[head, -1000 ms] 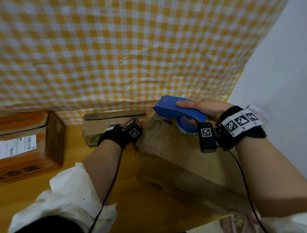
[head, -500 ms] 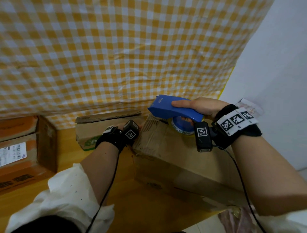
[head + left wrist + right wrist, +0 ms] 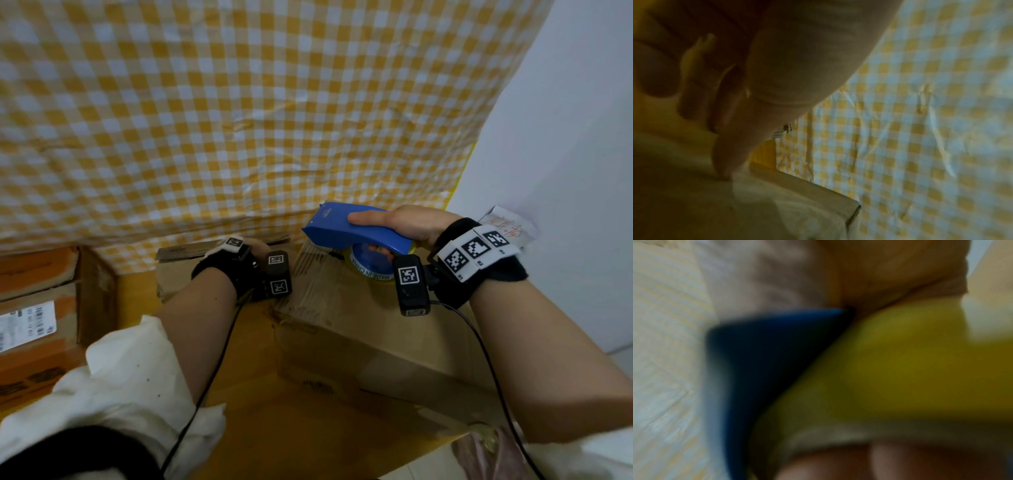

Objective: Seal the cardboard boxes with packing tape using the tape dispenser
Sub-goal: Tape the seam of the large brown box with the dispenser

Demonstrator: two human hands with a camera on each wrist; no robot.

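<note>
A big brown cardboard box (image 3: 359, 329) lies in front of me on the wooden table (image 3: 246, 404). My right hand (image 3: 397, 224) grips a blue tape dispenser (image 3: 356, 229) by its handle, thumb along the top. Its yellowish tape roll (image 3: 371, 267) sits on the box top near the far end. The blurred right wrist view fills with the blue dispenser (image 3: 760, 361) and the yellow roll (image 3: 900, 369). My left hand (image 3: 248, 251) rests at the box's far left corner, mostly hidden by the wrist strap. In the left wrist view its straight fingers (image 3: 729, 138) press down on the cardboard (image 3: 777, 203).
A smaller cardboard box (image 3: 185, 260) stands behind my left hand against the yellow gingham cloth (image 3: 239, 120). Orange-printed boxes (image 3: 37, 308) are stacked at the left edge. A white wall (image 3: 565, 171) with a paper note (image 3: 507, 226) closes the right side.
Both hands and the dispenser stay at about the same place on the box. Only my head view has drifted a little.
</note>
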